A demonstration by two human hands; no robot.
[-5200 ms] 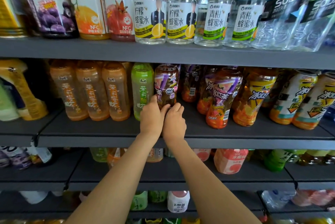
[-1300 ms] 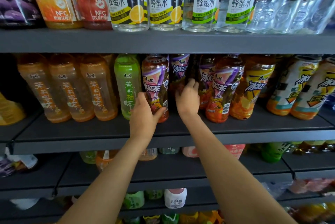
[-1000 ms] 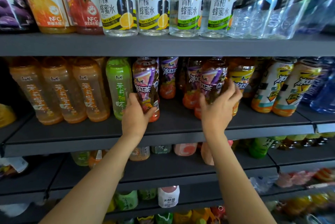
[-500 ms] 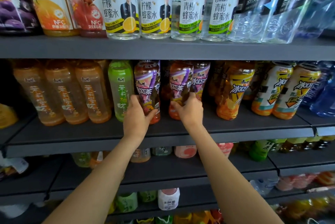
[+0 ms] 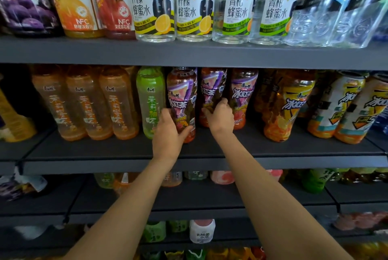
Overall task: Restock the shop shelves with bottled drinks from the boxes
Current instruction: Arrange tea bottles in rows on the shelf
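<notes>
Shelf boards (image 5: 201,55) are finished dark grey. Three jasmine tea bottles (image 5: 84,104) are tinted pale orange; one beside them (image 5: 150,100) is coloured light green. Iced tea bottles (image 5: 181,95) are wrapped in purple-pink labels over red-brown liquid. Yellow-orange labels are seen further right (image 5: 291,104). Honey water bottles (image 5: 155,11) are clear, labelled white with yellow-black stripes.

Dark grey metal shelving (image 5: 189,53), stacked tiers, dim lower lvls

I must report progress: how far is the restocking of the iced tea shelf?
Done: orange tea bottles stand in line. In hand: left hand and right hand each grip a purple-label iced tea bottle. Left: a gap beside the yellow-label bottle; no boxes visible.
</notes>
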